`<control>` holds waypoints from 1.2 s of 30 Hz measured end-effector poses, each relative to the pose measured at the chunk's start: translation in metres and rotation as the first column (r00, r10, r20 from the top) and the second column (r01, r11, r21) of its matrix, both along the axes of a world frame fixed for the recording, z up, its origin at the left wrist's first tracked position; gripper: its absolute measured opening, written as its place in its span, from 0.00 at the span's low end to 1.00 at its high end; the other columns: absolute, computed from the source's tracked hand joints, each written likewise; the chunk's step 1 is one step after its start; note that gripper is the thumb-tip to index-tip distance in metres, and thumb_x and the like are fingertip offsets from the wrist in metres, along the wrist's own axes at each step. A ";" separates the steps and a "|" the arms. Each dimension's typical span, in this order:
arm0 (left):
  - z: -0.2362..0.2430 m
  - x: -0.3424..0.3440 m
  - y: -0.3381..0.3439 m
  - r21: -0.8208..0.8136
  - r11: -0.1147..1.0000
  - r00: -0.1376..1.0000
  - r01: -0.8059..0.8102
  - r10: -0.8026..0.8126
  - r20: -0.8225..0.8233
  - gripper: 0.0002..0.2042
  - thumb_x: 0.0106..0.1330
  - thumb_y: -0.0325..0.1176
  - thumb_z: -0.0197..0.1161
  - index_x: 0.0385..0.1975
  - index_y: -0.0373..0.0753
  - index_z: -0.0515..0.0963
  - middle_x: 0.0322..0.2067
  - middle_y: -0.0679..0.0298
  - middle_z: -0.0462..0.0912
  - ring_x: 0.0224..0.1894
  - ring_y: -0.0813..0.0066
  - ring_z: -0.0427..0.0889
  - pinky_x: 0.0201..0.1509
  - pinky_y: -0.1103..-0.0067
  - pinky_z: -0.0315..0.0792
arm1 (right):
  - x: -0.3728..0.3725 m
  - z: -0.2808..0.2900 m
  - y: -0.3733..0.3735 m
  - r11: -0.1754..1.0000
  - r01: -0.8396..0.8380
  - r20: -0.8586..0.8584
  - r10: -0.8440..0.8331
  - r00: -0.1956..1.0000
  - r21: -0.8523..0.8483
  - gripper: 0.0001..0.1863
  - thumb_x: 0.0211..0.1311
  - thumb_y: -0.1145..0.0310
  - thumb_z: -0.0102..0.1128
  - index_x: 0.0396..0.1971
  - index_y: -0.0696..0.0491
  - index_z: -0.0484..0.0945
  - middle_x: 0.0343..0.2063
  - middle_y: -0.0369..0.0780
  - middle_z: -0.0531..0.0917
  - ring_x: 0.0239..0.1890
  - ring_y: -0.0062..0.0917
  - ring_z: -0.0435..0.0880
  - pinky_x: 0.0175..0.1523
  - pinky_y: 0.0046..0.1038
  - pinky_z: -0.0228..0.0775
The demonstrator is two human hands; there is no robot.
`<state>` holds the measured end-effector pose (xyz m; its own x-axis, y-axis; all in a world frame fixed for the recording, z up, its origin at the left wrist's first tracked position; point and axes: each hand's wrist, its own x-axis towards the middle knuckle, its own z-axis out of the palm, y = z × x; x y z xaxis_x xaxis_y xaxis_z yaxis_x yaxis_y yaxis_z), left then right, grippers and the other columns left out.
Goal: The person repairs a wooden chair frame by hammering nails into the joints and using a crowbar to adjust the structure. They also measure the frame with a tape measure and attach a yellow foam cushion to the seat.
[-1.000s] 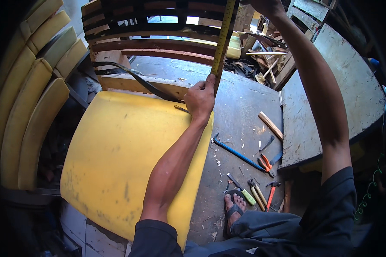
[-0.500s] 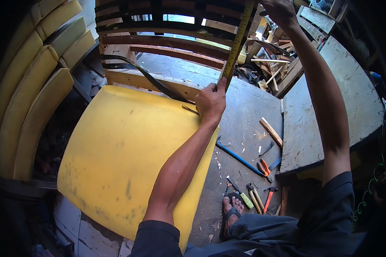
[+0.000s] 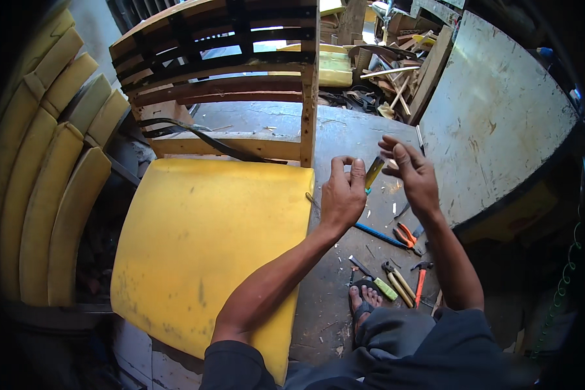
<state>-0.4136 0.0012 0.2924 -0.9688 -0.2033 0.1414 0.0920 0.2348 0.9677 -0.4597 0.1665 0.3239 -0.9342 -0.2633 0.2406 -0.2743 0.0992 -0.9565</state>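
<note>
Yellow measuring tape (image 3: pixel 374 173) shows between the left hand (image 3: pixel 344 199) and right hand (image 3: pixel 420 184).

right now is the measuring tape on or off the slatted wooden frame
Off: the yellow tape shows between left hand and right hand, apart from the frame.

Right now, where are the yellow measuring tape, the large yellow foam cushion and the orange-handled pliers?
Yellow measuring tape (image 3: pixel 374 171), head view: its visible strip.
Large yellow foam cushion (image 3: pixel 205 237), head view: top middle.
Orange-handled pliers (image 3: pixel 410 241), head view: grips, near the pivot.

Matt foam cushion (image 3: pixel 208 240), rough wooden frame (image 3: pixel 309 117)
</note>
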 end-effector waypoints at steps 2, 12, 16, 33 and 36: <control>-0.015 0.007 0.022 -0.036 0.998 0.997 0.042 -0.039 0.067 0.24 0.77 0.53 0.44 0.51 0.33 0.68 0.31 0.43 0.83 0.37 0.42 0.84 0.41 0.55 0.72 | 0.063 -0.067 0.016 0.976 0.091 0.296 -0.029 0.955 -0.197 0.34 0.71 0.47 0.55 0.69 0.52 0.65 0.60 0.47 0.75 0.61 0.32 0.76 0.54 0.32 0.78; -0.063 0.041 0.026 -0.549 0.370 0.635 0.749 -0.636 0.438 0.25 0.70 0.46 0.60 0.59 0.34 0.73 0.55 0.42 0.77 0.58 0.43 0.76 0.60 0.62 0.71 | 0.170 -0.245 0.135 0.893 0.390 0.888 0.021 0.459 -0.223 0.17 0.69 0.62 0.60 0.51 0.56 0.76 0.30 0.35 0.81 0.25 0.18 0.81 0.27 0.22 0.78; -0.046 0.029 0.015 -0.512 0.291 0.587 0.808 -0.473 0.658 0.23 0.69 0.44 0.61 0.58 0.35 0.74 0.53 0.45 0.79 0.55 0.45 0.77 0.59 0.61 0.71 | 0.170 -0.274 0.182 0.854 0.428 0.714 -0.496 0.494 0.297 0.14 0.67 0.65 0.59 0.48 0.57 0.80 0.25 0.33 0.80 0.22 0.13 0.78 0.24 0.19 0.74; -0.053 0.034 0.010 -0.525 0.240 0.576 0.816 -0.401 0.712 0.23 0.69 0.42 0.61 0.60 0.37 0.73 0.57 0.47 0.78 0.58 0.48 0.77 0.62 0.62 0.71 | 0.104 -0.262 0.134 0.557 0.143 0.086 -0.365 0.927 0.818 0.28 0.51 0.58 0.70 0.53 0.47 0.75 0.42 0.44 0.79 0.49 0.44 0.81 0.50 0.45 0.76; -0.068 0.027 -0.012 -0.507 0.303 0.590 0.807 -0.395 0.704 0.22 0.70 0.42 0.61 0.58 0.36 0.75 0.54 0.47 0.79 0.56 0.48 0.78 0.60 0.63 0.72 | 0.113 -0.258 0.168 0.533 0.332 0.007 -0.537 0.844 0.778 0.27 0.51 0.55 0.67 0.53 0.46 0.75 0.43 0.47 0.79 0.42 0.48 0.84 0.46 0.47 0.76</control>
